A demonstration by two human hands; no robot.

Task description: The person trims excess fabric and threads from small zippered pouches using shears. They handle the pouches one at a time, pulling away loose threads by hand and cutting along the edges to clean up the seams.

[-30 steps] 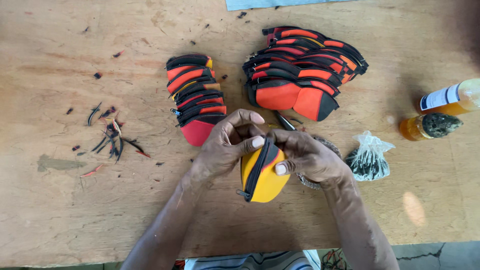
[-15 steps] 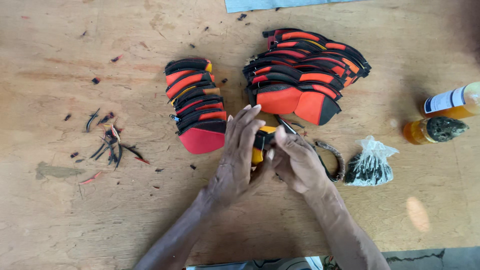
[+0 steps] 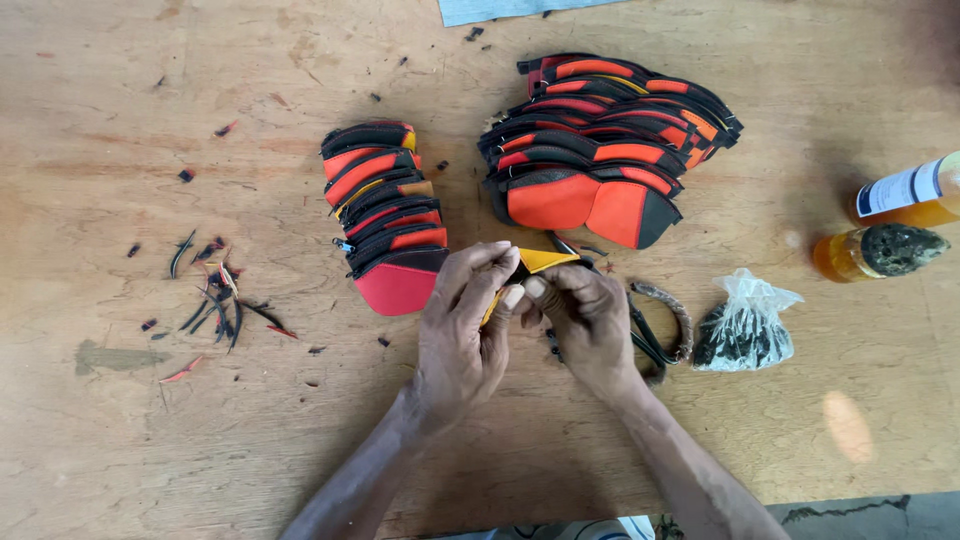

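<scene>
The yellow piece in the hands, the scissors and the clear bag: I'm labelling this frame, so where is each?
yellow piece [image 3: 547, 260], head view, on its bare top corner above the fingers.
scissors [image 3: 660, 330], head view, on the handle loops right of the right hand.
clear bag [image 3: 742, 335], head view, on its dark-filled belly.

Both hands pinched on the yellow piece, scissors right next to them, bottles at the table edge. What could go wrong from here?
1. The left hand and right hand cover nearly all of the yellow piece, so a slip in the pinch could go unseen.
2. The scissors lie right beside the right hand; a sideways move might catch them.
3. The orange bottle lies on its side near the plastic bag and may roll if the table is bumped.
</scene>
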